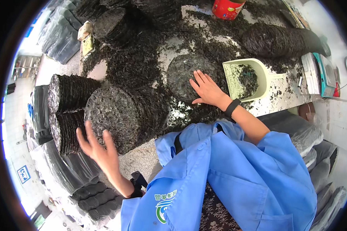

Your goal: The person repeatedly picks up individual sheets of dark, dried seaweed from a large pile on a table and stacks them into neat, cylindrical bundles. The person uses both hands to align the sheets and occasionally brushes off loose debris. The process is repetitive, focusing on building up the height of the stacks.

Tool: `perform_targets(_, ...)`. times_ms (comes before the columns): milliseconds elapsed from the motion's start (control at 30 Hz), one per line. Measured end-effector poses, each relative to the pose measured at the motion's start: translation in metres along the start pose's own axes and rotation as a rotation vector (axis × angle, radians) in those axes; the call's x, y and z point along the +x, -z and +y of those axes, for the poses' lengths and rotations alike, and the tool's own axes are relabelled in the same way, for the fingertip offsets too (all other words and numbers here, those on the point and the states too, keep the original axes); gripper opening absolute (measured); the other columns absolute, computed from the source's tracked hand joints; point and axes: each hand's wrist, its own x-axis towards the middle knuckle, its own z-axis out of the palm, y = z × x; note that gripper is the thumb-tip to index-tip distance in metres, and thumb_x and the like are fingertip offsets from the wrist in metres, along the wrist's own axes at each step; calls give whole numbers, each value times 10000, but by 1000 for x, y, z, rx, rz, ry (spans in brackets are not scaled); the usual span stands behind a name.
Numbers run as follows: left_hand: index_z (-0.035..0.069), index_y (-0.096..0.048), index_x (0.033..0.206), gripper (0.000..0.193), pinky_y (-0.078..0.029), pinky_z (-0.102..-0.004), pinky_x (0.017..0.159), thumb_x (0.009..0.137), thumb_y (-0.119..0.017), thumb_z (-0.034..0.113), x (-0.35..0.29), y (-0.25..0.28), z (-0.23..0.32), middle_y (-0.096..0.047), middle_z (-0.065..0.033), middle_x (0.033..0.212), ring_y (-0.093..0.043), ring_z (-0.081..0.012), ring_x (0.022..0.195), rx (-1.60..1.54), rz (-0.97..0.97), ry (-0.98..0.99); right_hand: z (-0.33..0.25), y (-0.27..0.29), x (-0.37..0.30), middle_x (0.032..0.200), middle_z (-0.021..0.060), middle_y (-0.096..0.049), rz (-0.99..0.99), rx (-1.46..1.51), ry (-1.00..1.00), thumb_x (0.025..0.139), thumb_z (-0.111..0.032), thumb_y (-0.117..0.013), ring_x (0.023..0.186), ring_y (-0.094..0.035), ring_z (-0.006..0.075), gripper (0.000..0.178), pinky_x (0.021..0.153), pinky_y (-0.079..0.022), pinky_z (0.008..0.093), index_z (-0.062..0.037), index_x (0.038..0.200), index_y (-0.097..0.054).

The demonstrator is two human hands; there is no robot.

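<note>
My right hand (209, 89) lies with spread fingers on a round dried seaweed cake (183, 73) on the table. At the left, my left hand (98, 148) is held with its fingers apart against or just in front of a tall stack of dark seaweed discs (117, 119); I cannot tell whether it touches. Farther left is another pile of discs (71, 92), in two columns. Just right of my right hand rests a pale green dustpan (264, 79) with loose seaweed flakes in it.
Loose seaweed scraps (133, 65) cover much of the table. A red tin (227, 8) stands at the back. A long seaweed roll (281, 40) lies at the back right, near a teal-edged scale (324, 75). Plastic-wrapped bundles (69, 165) sit below the table's left side.
</note>
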Motion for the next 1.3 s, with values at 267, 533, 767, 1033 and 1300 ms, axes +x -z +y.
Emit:
perform_targets(267,307,-445,1376,433,-103,-626,1067,951,-449,386,-4,-27,19,-257,-73,1509,-197,-317,1396,203,-294,2,16,29,-7,1155,218,-571,285,256,24,845,-169,-599,1135,-542,340,340,943,-471,372,27,1110,-515)
perform_targets(533,62,-481,1326,450,-359,-460,1029,896,-579,155,1,-10,57,-425,-178,1381,-417,-337,1276,-513,-98,-124,44,85,-39,687,-89,-451,938,1620,-865,975,-272,-490,553,-387,17,211,470,-293,221,-92,890,-563)
perform_targets(767,78,-235,1411,719,-414,-449,1002,881,-616,379,-8,-78,158,-374,-187,1387,-368,-337,1307,-1597,-819,187,-18,113,-45,1067,106,-622,561,1028,-407,940,-258,-510,862,-620,226,309,760,-498,332,-20,1130,-561)
perform_targets(1033,49,-222,1398,747,-449,-301,875,807,-678,39,-38,-138,161,-393,-82,1316,-487,-165,1090,-1937,-871,467,-42,117,-51,1166,172,-496,441,661,-140,727,-404,-748,1022,-543,362,620,863,-473,395,5,1114,-488)
perform_targets(1300,136,-373,1363,551,-324,-584,1032,820,-469,152,-28,-140,162,-447,-95,1349,-420,-320,1253,-2138,-772,760,7,136,-71,1066,166,-602,676,829,-748,895,-274,-608,937,-596,295,400,828,-464,364,47,1123,-537)
